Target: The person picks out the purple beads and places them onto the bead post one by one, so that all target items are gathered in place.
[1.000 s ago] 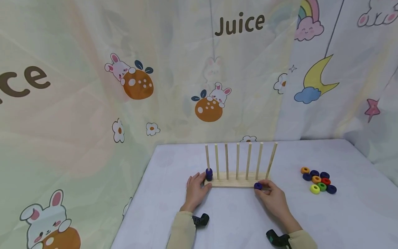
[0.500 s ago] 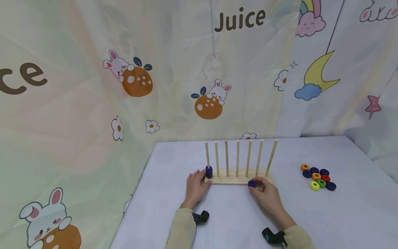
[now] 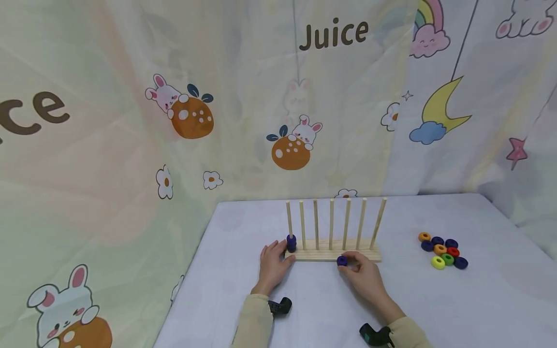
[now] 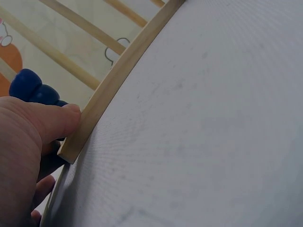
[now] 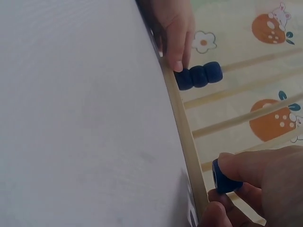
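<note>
A wooden bead stand with several upright pegs sits on the white-covered table. My left hand holds the stand's left end, its thumb against the front edge of the base. On the leftmost peg is a stack of three dark blue beads, right beside that hand. My right hand pinches one dark blue bead between thumb and fingers, low in front of the base, right of its middle. That bead is off the pegs. The other pegs bear no beads.
Loose beads in orange, dark blue, red, green and yellow lie grouped on the table to the right of the stand. A printed cloth with bunnies hangs behind the table. A black wrist device is on each forearm.
My right hand has moved left along the front of the stand, carrying the dark blue bead. The left hand stays at the stand's left end.
</note>
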Motion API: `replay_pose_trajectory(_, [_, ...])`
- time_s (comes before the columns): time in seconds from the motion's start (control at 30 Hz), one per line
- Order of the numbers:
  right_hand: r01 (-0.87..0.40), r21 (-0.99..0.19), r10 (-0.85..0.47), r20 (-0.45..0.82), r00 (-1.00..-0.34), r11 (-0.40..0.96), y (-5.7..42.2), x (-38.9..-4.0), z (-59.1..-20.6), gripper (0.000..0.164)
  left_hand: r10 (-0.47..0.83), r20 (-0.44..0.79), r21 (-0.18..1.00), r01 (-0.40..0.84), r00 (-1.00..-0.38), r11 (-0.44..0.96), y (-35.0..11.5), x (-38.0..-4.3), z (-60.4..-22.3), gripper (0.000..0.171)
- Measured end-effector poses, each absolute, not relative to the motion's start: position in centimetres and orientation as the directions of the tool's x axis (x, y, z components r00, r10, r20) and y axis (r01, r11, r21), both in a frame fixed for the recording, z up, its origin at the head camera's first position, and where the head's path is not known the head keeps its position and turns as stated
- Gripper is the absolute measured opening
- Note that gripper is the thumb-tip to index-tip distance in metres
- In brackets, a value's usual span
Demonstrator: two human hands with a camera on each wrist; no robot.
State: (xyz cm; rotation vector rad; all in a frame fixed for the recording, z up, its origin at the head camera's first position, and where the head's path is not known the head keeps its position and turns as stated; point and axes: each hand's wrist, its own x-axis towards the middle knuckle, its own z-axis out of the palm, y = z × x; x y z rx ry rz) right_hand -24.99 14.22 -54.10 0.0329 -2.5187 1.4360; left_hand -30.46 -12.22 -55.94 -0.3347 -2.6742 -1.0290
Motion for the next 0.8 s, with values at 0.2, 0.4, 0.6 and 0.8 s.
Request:
replay_pose_trajectory(0.2, [-0.132, -0.854, 0.084, 0.201, -0.976, 0.504, 13.2, -25.1, -54.0, 0.033, 0.125, 0.351, 0.614, 0.329, -0.928, 0.718, -12.3, -30.5, -56.1, 0.053])
replay_pose_trajectory(0.4, [-0.109, -0.871, 0.070, 0.161, -0.984, 0.479, 12.1, -25.1, -53.9, 0.033, 0.125, 0.336, 0.629, 0.321, -0.934, 0.708, -12.3, -30.6, -56.2, 0.053])
replay_pose_trajectory(0.6, [-0.105, -0.873, 0.056, 0.149, -0.987, 0.476, 11.0, -25.1, -53.6, 0.033, 0.123, 0.358, 0.618, 0.333, -0.926, 0.712, -12.3, -30.5, -56.3, 0.053])
replay_pose_trajectory(0.8, [-0.124, -0.868, 0.039, 0.162, -0.986, 0.480, 10.4, -25.1, -53.1, 0.034, 0.120, 0.327, 0.625, 0.310, -0.937, 0.716, -12.2, -30.5, -56.1, 0.054])
